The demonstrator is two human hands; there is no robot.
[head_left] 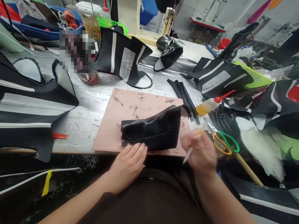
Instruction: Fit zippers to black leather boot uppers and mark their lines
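Note:
A black leather boot upper lies on its side on a pink board, with a zip-like seam along its near part. My left hand rests with fingers stretched out on the upper's near left edge. To the right of the upper, my right hand is raised and blurred by motion. Its fingers are closed on a thin white pen-like tool, whose tip points down and left. Scissors with green and yellow handles lie just beyond that hand.
An orange-yellow glue bottle with a red nozzle lies beside black strips. More boot uppers stand at the left, the back and the right. A wooden handle sticks out at the front right.

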